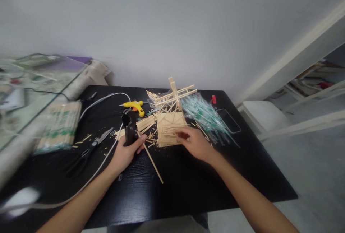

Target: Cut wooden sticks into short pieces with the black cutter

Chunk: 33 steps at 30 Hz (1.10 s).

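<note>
My left hand (pixel 126 154) is closed around a dark glue gun (pixel 130 127) standing upright on the black table (pixel 188 186), and a long thin wooden stick (pixel 151 159) runs out from under its fingers toward me. My right hand (pixel 194 142) rests with curled fingers on the near right corner of a flat panel of glued wooden sticks (pixel 169 128), which carries an upright stick frame (pixel 174 94) behind it. Whether the right fingers pinch anything is hidden.
A yellow glue gun (pixel 135 106) lies behind the panel, loose sticks (pixel 145 123) beside it. Clear plastic wrappers (pixel 206 114) pile at the right, with a phone (pixel 229 120) and a small red item (pixel 214 99). Scissors (pixel 90 150), a white cable (pixel 105 157) and bundled sticks (pixel 58 127) lie left.
</note>
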Motion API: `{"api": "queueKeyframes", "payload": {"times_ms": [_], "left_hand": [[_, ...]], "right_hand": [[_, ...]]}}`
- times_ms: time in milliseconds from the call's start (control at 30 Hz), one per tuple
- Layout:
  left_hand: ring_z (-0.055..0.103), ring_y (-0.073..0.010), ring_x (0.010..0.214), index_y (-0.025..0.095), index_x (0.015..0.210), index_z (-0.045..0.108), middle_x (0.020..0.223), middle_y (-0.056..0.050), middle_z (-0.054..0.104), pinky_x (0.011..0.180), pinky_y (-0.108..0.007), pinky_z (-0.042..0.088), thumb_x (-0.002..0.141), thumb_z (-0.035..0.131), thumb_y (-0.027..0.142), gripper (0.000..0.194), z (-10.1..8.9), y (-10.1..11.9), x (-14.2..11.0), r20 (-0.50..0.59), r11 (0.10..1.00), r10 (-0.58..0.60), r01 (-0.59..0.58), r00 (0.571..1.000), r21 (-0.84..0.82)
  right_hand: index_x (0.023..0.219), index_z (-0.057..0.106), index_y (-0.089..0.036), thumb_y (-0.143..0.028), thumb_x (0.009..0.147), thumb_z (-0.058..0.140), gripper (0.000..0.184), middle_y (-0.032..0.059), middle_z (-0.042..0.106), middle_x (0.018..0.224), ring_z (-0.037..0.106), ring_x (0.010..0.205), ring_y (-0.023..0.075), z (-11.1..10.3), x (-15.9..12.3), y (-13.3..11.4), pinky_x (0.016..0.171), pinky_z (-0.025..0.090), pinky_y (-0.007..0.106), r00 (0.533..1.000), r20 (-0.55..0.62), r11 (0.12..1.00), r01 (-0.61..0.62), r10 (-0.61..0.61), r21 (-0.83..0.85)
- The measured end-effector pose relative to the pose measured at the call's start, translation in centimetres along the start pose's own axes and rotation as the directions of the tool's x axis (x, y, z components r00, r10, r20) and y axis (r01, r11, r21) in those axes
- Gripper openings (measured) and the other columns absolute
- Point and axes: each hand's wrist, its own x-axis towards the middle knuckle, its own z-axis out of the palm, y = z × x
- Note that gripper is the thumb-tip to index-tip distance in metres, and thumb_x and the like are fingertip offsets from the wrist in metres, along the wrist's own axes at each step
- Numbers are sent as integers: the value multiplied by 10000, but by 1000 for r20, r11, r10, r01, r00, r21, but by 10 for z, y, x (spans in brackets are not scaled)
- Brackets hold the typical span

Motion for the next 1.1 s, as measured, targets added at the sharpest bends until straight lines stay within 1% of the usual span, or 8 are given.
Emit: {"api": "queueKeyframes", "payload": {"times_ms": [67,133,300,433,600,733,900,1100], "left_hand": [[477,-90,501,177,714,588,584,41,554,517,-239,373,885,716,428,329,1,10,-1,29,997,35,-37,999,73],[497,-94,526,175,679,586,586,37,555,551,-242,399,903,693,424,351,3,23,-3,76,981,80,-92,994,173],[498,-96,546,172,718,616,588,44,572,548,-235,389,902,687,416,314,9,50,-11,213,875,204,-275,956,399],[433,-82,550,173,742,621,592,64,524,529,-219,347,903,686,377,268,13,59,-15,294,709,348,-455,890,539],[492,-80,567,187,823,606,656,61,599,550,-198,382,861,639,180,51,21,69,-19,410,604,431,-594,804,531],[514,-82,548,198,883,608,683,60,637,548,-192,395,758,568,70,183,26,74,-21,457,544,474,-659,752,520],[572,-91,574,204,898,613,705,55,672,566,-188,425,736,561,56,226,25,66,-24,430,526,503,-660,750,536],[608,-101,589,204,905,620,725,40,694,577,-198,457,778,587,90,174,21,57,-28,367,512,544,-645,755,568]], "right_hand": [[976,746,-187,-81,855,698,168,39,763,931,706,820,184,12,-16,-14,775,555,293,993,114,982,-48,27,182],[956,751,-188,-42,842,672,202,29,773,925,713,812,173,26,-29,-26,768,562,278,976,215,954,-103,42,280],[949,760,-182,-64,854,672,176,28,782,898,728,809,170,53,-42,-36,778,572,276,957,289,916,-142,31,374],[928,768,-187,-133,883,701,97,23,784,876,730,815,176,60,-41,-31,794,556,281,967,254,927,-107,13,360],[883,784,-201,-155,877,729,72,7,789,856,720,794,178,69,-32,-15,789,536,282,986,156,951,12,-64,308],[848,794,-231,-202,842,777,34,-3,798,879,725,858,208,78,-23,1,805,542,302,991,41,964,117,-130,238],[882,811,-259,-231,855,772,55,-11,810,886,744,887,214,84,-21,10,836,555,316,985,-3,971,171,-173,167],[932,813,-237,-213,869,770,80,-1,819,923,763,884,201,86,-26,9,854,555,290,986,5,965,161,-166,209]]}}
